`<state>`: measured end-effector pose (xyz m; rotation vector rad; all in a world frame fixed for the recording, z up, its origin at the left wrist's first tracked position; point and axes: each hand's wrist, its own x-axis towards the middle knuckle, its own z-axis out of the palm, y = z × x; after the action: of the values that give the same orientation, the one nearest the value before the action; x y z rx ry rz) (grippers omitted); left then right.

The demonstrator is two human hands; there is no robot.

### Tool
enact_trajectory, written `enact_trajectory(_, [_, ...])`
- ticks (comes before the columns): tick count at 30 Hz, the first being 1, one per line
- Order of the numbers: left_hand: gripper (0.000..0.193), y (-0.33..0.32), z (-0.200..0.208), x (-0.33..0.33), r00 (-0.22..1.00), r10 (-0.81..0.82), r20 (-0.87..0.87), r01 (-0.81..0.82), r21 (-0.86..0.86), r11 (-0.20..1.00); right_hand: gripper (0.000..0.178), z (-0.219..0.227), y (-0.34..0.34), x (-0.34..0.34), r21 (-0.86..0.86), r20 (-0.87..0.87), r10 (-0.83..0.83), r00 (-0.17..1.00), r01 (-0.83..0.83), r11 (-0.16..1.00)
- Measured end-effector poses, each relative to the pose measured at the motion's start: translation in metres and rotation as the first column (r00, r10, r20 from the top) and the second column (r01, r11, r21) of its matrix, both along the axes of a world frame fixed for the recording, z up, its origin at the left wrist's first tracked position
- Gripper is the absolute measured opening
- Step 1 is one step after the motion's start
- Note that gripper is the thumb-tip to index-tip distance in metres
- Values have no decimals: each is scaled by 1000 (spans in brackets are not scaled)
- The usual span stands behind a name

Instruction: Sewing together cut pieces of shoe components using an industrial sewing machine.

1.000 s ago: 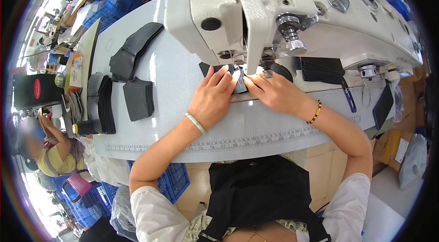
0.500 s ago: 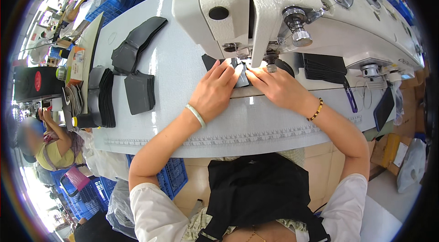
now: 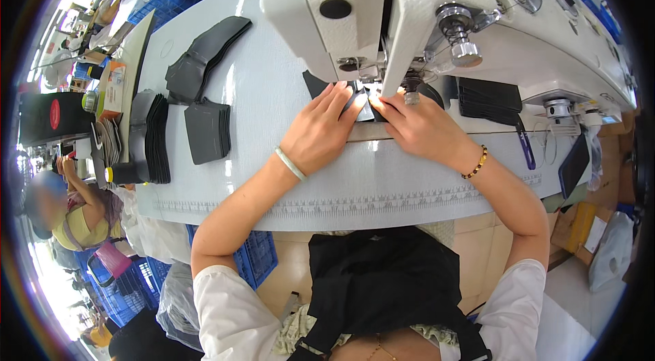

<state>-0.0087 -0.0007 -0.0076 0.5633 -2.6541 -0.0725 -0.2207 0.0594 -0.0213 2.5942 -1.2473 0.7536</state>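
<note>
A white sewing machine point(image 3: 334, 40) stands over the table, its needle area lit. Below the needle lies a dark grey leather-like piece point(image 3: 366, 110), partly covered by my fingers; it looks creased or folded there. My left hand point(image 3: 317, 128) grips it from the left, fingers together and thumb close to the needle. From the right, my right hand point(image 3: 426, 126) holds it with closed fingertips beside the presser foot. The fingertips of both hands are partly hidden by the machine and the piece. Another dark part shows left of my left fingertips, and I cannot tell whether it is joined.
Stacked dark pieces point(image 3: 207, 130) lie at the left of the table, with more by its left edge. At the right are another dark stack point(image 3: 488, 98), purple-handled snips point(image 3: 525, 146) and a phone-like dark slab point(image 3: 573, 164). A co-worker point(image 3: 82, 207) sits at far left.
The view has shifted slightly, moving the machine a little right in the picture. My hands stay by the needle on the dark piece, with the gap between the fingertips slightly changed.
</note>
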Motion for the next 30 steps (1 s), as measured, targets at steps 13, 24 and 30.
enact_trajectory(13, [43, -2, -6, -4, 998, -12, -57, 8, -70, 997, 35, 7, 2, -5, -54, 33, -22, 999, 24, 998])
enact_trajectory(24, [41, 4, -2, 1, 1000, -4, -17, 2, -70, 998, 23, 37, 13, -7, 256, 506, -240, 829, 121, 959])
enact_trajectory(30, [37, 3, -1, 4, 1000, 2, -2, -3, -108, 994, 24, 27, 2, -4, 261, 585, -212, 783, 66, 963])
